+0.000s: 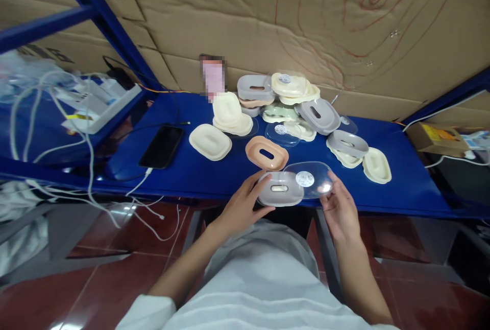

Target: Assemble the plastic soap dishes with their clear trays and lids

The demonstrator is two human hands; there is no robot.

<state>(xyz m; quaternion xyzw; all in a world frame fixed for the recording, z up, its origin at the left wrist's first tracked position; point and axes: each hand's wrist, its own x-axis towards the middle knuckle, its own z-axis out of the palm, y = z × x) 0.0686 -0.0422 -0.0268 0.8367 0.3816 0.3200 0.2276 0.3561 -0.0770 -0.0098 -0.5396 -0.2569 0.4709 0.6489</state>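
My left hand is closed around the left end of a grey oval soap dish with a slot in its middle. My right hand pinches the right end of a clear plastic lid that bears a round white label. The lid's left end overlaps the dish's right end; whether they touch I cannot tell. Both are held at the table's front edge, above my lap. Just beyond them lies a peach slotted tray.
Several cream, grey and green dish parts are piled at the back of the blue table. A cream piece and a black phone with a white cable lie to the left. Cardboard stands behind.
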